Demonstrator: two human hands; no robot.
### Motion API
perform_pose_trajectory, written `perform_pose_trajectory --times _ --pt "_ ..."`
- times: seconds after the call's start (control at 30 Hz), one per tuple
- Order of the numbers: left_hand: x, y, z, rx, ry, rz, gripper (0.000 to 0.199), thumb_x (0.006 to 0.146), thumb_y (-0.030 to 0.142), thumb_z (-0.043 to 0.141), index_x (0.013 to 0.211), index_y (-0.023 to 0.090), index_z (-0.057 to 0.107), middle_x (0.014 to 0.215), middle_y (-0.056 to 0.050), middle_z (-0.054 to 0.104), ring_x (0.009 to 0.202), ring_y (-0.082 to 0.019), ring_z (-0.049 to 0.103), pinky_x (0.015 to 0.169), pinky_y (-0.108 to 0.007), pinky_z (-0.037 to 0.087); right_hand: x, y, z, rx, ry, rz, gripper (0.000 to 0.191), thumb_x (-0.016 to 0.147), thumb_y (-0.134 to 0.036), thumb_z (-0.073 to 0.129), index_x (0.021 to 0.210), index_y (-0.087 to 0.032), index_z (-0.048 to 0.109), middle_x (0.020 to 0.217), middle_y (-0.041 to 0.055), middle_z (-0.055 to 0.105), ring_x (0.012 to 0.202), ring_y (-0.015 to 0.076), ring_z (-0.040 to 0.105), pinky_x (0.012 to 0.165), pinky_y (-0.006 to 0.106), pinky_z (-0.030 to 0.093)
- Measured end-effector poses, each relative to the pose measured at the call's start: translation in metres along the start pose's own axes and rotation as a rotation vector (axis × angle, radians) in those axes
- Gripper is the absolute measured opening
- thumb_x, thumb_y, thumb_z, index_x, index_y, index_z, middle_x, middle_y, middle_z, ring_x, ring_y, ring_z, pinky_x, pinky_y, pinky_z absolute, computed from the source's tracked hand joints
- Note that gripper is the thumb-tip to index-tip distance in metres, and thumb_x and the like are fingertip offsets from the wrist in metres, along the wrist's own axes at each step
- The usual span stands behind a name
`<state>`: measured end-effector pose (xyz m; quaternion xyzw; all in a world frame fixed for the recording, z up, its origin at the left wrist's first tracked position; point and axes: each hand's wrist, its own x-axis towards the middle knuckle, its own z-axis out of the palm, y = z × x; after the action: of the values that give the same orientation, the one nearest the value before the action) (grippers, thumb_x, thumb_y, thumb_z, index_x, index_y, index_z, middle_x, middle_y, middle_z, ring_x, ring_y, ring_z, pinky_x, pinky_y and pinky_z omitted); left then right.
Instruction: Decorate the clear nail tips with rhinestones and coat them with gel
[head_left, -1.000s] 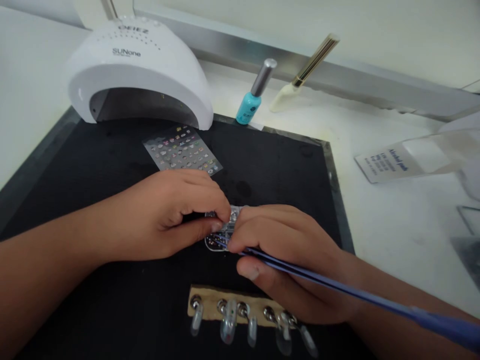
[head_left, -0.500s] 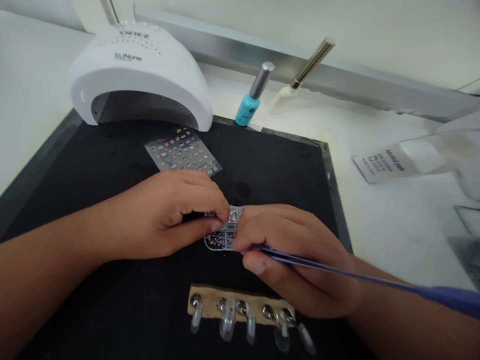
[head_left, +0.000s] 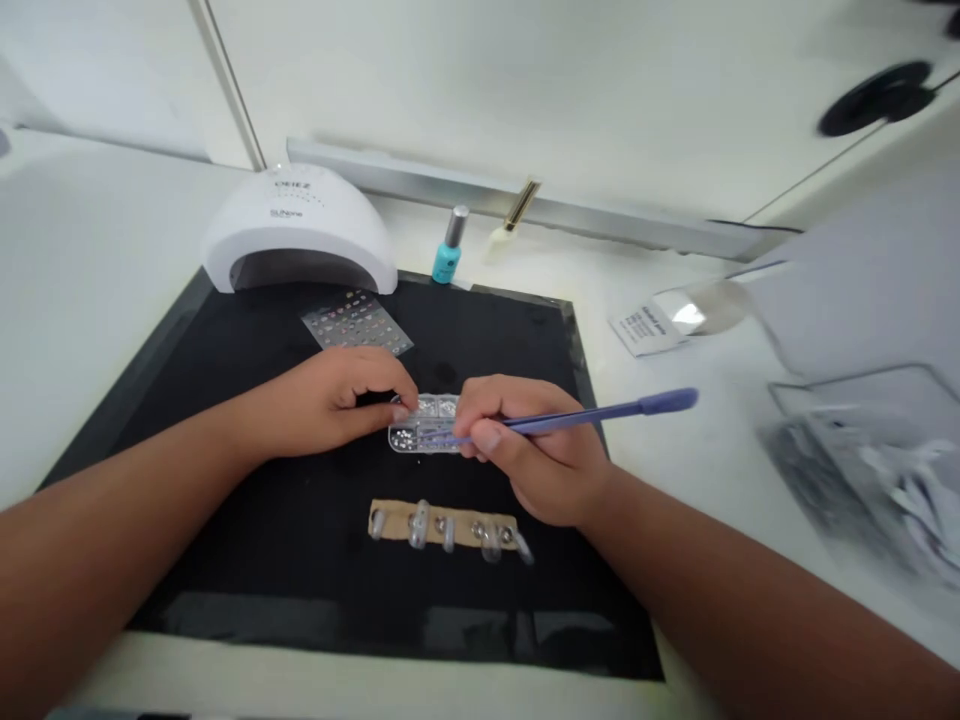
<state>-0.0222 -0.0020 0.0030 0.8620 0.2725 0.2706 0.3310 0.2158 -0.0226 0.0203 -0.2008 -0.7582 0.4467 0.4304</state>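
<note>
A: Nearest?
B: 1 cardboard strip (head_left: 442, 525) on the black mat (head_left: 300, 600), w/ 5 clear nail tips (head_left: 420, 525) stuck along it. The mat sits on a white counter (head_left: 697, 520).

A: Hands?
B: 2. R hand (head_left: 536, 450) is closed round 1 blue pen (head_left: 592, 414), held like a pencil, tip down at the case. L hand (head_left: 330, 400) has its fingers curled, thumb & fingertips at the case's left end, looks like a light pinch.

A: The case?
B: 1 clear gem case (head_left: 426, 424), on the mat between the hands, touching both. Small silver stones inside; too small to count. Compartments partly hidden, can't give a count.

A: Further back?
B: 1 sticker sheet (head_left: 357, 322) on the mat, lots of tiny stickers, no count. Behind it, 1 white UV lamp (head_left: 298, 225) at the mat's far edge, "SUNone" on the front; word above it is blurred. To its right, 1 teal polish bottle (head_left: 446, 262) w/ silver cap, then 1 gold-handled brush (head_left: 510, 215).

A: Right side?
B: 1 white packet (head_left: 641, 328), print too small to read here. Further right, 1 clear bin (head_left: 847, 470) w/ white bits, blurred.
</note>
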Motion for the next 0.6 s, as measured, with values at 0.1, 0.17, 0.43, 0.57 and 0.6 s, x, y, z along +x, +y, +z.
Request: perform_pose_trajectory --times 0.1,0.17,0.43,0.57,0.6 --pt "-0.002 -0.002 0.001 0.033 0.012 -0.002 0.017 0.1 0.025 0.057 0.098 0.017 0.072 0.094 -0.005 0.076 0.089 -0.015 0.07 0.084 -0.026 0.053 -0.005 -0.015 -0.002 -0.017 0.023 -0.014 0.028 0.102 -0.031 0.058 0.081 -0.015 0.064 0.069 -0.0014 0.059 0.059 0.0076 0.051 0.056 0.022 0.042" --pt "-0.004 -0.004 0.001 0.05 0.02 -0.003 0.019 0.1 0.027 0.057 0.099 0.017 0.073 0.096 -0.006 0.076 0.091 -0.016 0.071 0.085 -0.027 0.053 -0.012 -0.026 -0.008 -0.033 0.054 -0.012 0.03 0.103 -0.033 0.057 0.08 -0.016 0.064 0.07 -0.0011 0.058 0.058 0.0082 0.051 0.054 0.022 0.041" --pt "-0.008 -0.002 0.003 0.084 0.015 0.028 0.021 0.1 0.033 0.058 0.095 0.018 0.072 0.098 -0.007 0.075 0.094 -0.019 0.07 0.09 -0.032 0.052 -0.057 -0.055 -0.032 -0.057 0.21 0.057 0.03 0.1 -0.04 0.063 0.081 -0.017 0.068 0.066 0.0004 0.061 0.053 0.0103 0.053 0.047 0.023 0.04" --pt "-0.009 0.002 0.006 0.118 -0.025 0.044 0.019 0.098 0.033 0.06 0.091 0.019 0.072 0.101 -0.007 0.074 0.097 -0.02 0.068 0.093 -0.033 0.05 -0.063 -0.055 -0.033 -0.038 0.196 0.07 0.03 0.1 -0.037 0.063 0.079 -0.017 0.068 0.064 0.0001 0.061 0.052 0.01 0.053 0.046 0.022 0.04" --pt "-0.01 0.003 0.007 0.135 -0.033 0.04 0.018 0.097 0.032 0.061 0.091 0.019 0.072 0.103 -0.007 0.073 0.099 -0.02 0.068 0.094 -0.034 0.048 -0.063 -0.053 -0.032 -0.03 0.182 0.068 0.03 0.1 -0.036 0.062 0.079 -0.016 0.068 0.064 -0.0001 0.061 0.052 0.0098 0.052 0.046 0.022 0.04"
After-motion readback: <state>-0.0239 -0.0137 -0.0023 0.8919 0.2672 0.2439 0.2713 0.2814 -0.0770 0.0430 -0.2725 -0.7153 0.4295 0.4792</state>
